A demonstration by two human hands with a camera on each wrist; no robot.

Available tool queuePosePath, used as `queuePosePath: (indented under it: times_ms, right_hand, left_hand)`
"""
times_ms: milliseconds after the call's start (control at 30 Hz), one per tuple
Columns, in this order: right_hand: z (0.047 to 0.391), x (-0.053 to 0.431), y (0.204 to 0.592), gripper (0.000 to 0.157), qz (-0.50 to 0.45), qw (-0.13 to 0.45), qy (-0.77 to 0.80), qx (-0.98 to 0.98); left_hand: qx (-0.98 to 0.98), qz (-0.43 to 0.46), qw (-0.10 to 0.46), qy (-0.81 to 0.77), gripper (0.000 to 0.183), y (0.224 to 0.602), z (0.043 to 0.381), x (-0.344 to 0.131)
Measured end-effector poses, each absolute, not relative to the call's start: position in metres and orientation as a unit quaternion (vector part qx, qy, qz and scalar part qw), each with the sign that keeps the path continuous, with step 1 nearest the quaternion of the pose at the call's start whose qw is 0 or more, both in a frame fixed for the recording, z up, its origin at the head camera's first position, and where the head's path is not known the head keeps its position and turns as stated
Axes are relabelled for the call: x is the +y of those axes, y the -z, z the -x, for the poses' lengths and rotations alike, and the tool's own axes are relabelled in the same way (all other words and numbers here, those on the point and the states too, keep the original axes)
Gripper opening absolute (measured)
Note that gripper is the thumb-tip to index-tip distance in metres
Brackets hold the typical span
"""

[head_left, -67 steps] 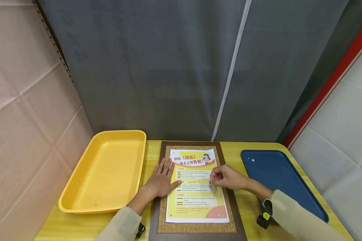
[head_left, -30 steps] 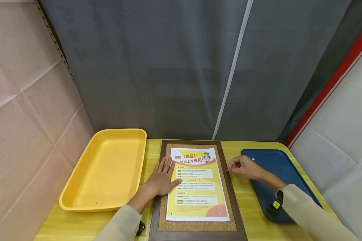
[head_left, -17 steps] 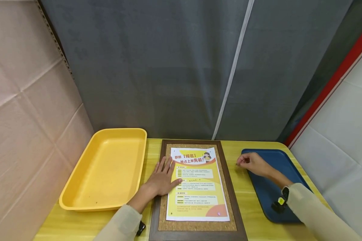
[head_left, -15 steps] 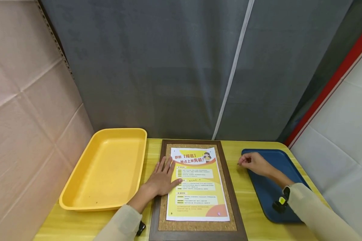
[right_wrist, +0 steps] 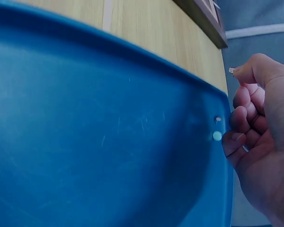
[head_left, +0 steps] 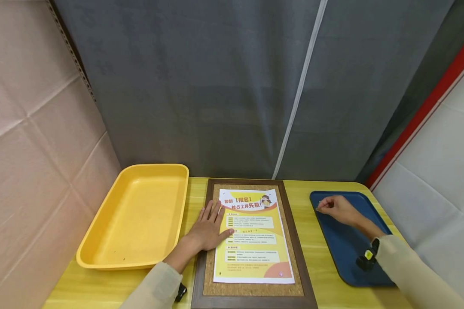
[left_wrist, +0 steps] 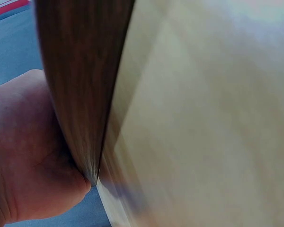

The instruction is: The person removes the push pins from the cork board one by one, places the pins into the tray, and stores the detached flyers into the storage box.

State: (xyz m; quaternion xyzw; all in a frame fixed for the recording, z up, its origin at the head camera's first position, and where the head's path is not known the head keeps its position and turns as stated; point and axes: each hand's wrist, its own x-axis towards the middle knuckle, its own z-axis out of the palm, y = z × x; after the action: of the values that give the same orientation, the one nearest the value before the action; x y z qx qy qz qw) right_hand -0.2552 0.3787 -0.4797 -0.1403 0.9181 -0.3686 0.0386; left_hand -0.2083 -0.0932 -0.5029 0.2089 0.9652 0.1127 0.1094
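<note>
My left hand [head_left: 206, 231] lies flat with fingers spread on the left edge of a printed yellow-and-white sheet [head_left: 251, 253] and the cork board [head_left: 251, 291] under it. In the left wrist view the heel of the left hand [left_wrist: 33, 156] rests against the board's dark wooden frame [left_wrist: 80, 71]. My right hand [head_left: 338, 209] is over the far left part of a blue tray [head_left: 355, 244], thumb and fingertips together. They pinch a tiny pale push pin [right_wrist: 232, 70]. Below the fingers, a small pin [right_wrist: 218, 119] and a pale green round-headed thumbtack [right_wrist: 217, 136] lie in the tray.
A deep yellow tray [head_left: 139, 219] stands left of the board on the yellow wood-grain table [head_left: 297, 189]. A grey curtain [head_left: 216, 107] hangs behind, with pale cloth walls [head_left: 42, 150] at the sides. Small pin heads [head_left: 280, 274] sit at the sheet's lower corners.
My right hand has moved from the sheet's right edge, rightward across the table, to over the blue tray, fingertips still together. My left hand has stayed on the sheet.
</note>
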Motion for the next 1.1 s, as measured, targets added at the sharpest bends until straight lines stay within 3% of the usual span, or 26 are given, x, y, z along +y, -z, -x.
queuePosePath:
  times_ms: [433, 1100]
  right_hand:
    - [0.259, 0.402, 0.487, 0.014, 0.078, 0.027, 0.326, 0.942]
    - [0.268, 0.413, 0.501, 0.016, 0.051, 0.033, 0.313, 0.948]
  left_hand:
    - [0.969, -0.208, 0.096, -0.098, 0.092, 0.516, 0.214, -0.095]
    - [0.969, -0.204, 0.103, -0.095, 0.089, 0.499, 0.206, -0.091]
